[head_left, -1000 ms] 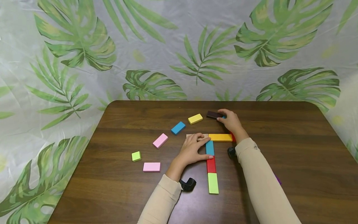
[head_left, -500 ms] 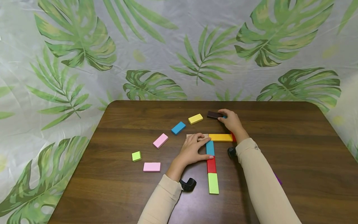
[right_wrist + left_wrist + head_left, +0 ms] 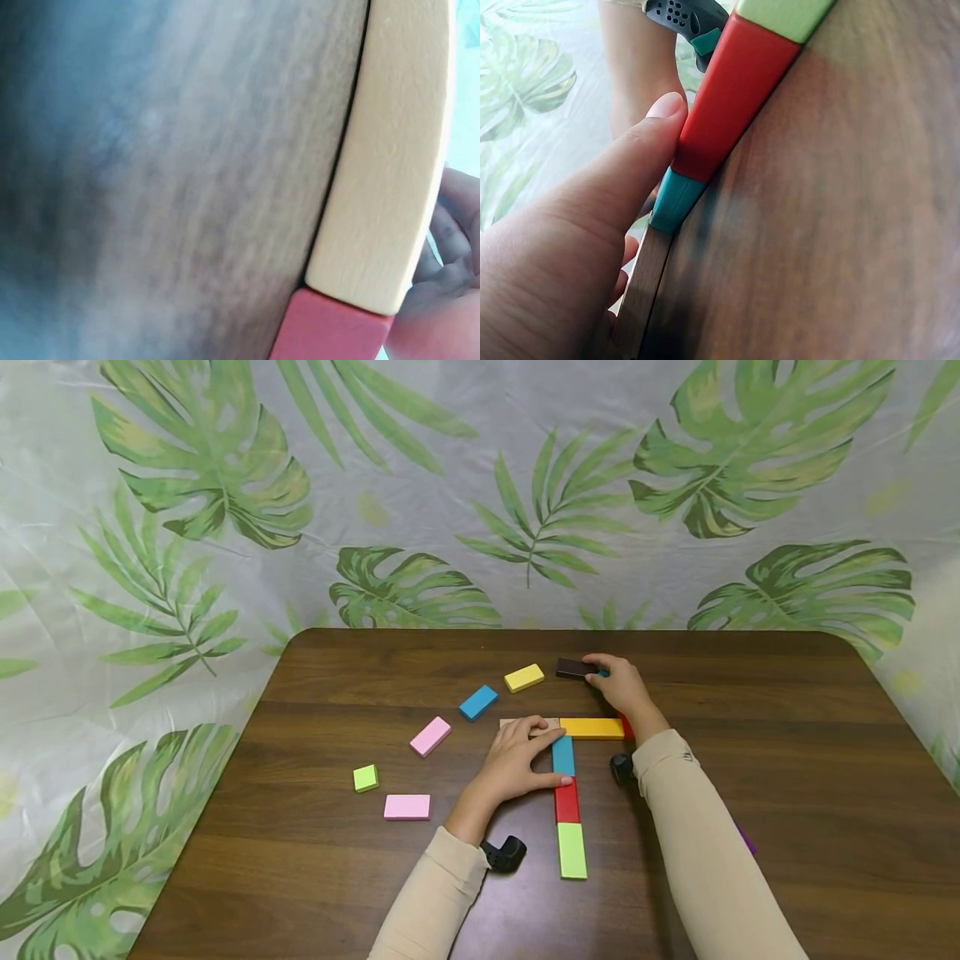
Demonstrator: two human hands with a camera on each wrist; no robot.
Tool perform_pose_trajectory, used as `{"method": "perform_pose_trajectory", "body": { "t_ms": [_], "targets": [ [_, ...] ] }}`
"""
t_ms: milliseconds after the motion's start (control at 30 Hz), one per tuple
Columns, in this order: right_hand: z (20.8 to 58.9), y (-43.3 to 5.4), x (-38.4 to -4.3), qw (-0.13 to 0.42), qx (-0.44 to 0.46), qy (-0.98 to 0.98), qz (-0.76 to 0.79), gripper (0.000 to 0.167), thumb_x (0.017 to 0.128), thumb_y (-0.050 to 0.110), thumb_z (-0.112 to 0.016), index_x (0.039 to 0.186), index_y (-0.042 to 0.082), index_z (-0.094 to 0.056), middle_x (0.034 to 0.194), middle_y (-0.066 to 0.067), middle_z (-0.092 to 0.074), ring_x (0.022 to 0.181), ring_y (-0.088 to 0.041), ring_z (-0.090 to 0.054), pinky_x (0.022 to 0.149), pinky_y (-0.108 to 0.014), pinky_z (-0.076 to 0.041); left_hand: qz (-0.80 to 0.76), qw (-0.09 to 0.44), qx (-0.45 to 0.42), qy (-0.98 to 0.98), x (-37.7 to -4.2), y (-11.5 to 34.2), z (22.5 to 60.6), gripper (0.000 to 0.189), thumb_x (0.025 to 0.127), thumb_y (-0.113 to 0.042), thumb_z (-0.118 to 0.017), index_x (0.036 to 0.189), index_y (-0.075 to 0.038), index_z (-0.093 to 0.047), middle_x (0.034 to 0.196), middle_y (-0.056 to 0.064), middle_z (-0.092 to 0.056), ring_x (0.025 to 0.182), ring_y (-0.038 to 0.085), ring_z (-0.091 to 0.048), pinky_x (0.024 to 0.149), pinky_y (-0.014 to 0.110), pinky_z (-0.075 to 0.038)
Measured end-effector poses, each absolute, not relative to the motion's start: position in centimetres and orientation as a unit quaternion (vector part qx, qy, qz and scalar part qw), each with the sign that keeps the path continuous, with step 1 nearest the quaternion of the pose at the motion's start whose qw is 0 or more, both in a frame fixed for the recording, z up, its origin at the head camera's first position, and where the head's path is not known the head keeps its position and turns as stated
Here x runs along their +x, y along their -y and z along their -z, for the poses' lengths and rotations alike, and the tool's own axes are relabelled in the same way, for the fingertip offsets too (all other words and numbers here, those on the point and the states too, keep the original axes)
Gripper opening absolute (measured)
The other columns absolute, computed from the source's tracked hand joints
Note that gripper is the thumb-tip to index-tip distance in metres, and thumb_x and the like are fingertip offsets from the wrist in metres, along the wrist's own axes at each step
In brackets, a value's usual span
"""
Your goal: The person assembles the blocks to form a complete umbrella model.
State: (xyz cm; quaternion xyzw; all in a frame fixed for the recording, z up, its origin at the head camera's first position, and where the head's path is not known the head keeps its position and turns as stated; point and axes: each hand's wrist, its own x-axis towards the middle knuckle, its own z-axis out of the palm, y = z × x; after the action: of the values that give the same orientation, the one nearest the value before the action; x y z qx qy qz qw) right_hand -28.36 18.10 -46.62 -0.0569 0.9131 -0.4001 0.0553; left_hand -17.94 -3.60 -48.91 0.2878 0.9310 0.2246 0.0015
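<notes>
In the head view my left hand (image 3: 513,764) lies spread beside a flat T-shaped row of blocks. Its thumb touches the red block (image 3: 567,802) near the blue block (image 3: 562,756), and its fingers rest over the wooden block (image 3: 551,724) at the top. Close up in the left wrist view, the thumb presses along the red block's side (image 3: 735,97). My right hand (image 3: 621,687) pinches the right end of a dark brown block (image 3: 572,668) with thumb and index finger. A bit of blue block (image 3: 602,674) shows between them, mostly hidden by the hand.
A yellow-orange block (image 3: 592,728) and a partly hidden red one continue the top row; a green block (image 3: 572,852) ends the stem. Left lie yellow (image 3: 523,678), blue (image 3: 478,702), two pink (image 3: 430,737) and a small green block (image 3: 365,778). Purple (image 3: 745,839) peeks past the right sleeve.
Very little differs. My right hand stays at the dark brown block with only a slight shift of its fingers, and the left hand keeps its place on the row.
</notes>
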Motion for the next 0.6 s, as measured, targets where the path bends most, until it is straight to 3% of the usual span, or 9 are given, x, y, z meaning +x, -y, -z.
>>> {"method": "perform_pose_trajectory", "body": {
  "t_ms": [600],
  "targets": [
    [46.81,-18.28,-28.51,0.059,-0.067,-0.910,0.404,0.035,0.092,0.012,-0.052,0.127,0.010,-0.051,0.133,-0.018,-0.040,0.118,-0.037,-0.037,0.095,-0.053,-0.030,-0.228,0.007,0.284,-0.931,-17.88,3.60,48.76,0.072,0.072,-0.065,-0.057,0.134,-0.031,-0.043,0.128,-0.002,-0.035,0.122,0.016,-0.026,0.103,0.040,-0.016]
  ]
}}
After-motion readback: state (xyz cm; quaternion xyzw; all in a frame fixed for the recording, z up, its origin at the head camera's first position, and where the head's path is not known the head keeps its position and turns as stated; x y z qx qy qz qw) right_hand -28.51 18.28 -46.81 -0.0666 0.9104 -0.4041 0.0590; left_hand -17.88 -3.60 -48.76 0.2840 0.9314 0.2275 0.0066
